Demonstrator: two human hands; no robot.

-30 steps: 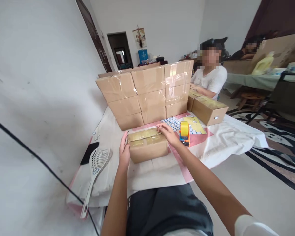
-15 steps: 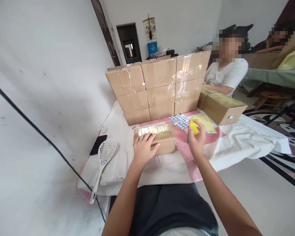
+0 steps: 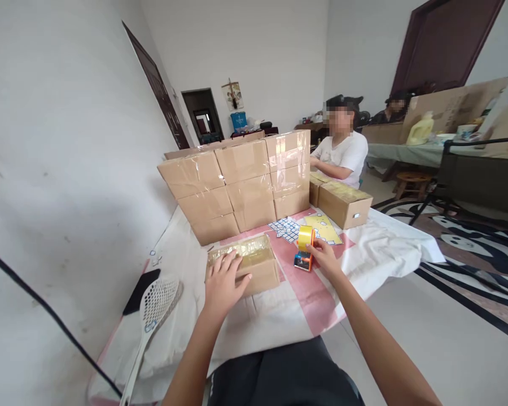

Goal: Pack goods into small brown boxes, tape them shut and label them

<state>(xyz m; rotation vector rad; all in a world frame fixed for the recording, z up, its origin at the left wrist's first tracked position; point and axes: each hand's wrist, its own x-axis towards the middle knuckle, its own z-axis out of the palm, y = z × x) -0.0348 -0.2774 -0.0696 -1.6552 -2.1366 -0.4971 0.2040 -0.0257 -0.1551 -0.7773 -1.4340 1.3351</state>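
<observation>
Left hand [image 3: 222, 282] lies flat, fingers spread, on top of the small brown cardboard box with yellowish tape across its lid [image 3: 254, 267]; it presses rather than grips. This box sits near the middle of the tabletop [image 3: 389, 248], which is covered by a white cloth with pink bands, a short way in from the near edge. Right hand [image 3: 325, 260] is closed around the orange and blue tape dispenser carrying a yellow roll [image 3: 304, 248], which stands just right of the box. At the near left corner a white perforated plastic skimmer [image 3: 154, 309] lies beside a flat black object [image 3: 140, 283]. Beyond the dispenser, a sheet of small blue-edged white stickers [image 3: 285, 228] and a yellow backing sheet [image 3: 324, 228] lie flat. A stacked wall of sealed brown cartons [image 3: 237, 183] occupies the far left edge. At the far right corner stands another brown taped carton [image 3: 345, 203], with a seated person in a white shirt [image 3: 342, 155] behind it
</observation>
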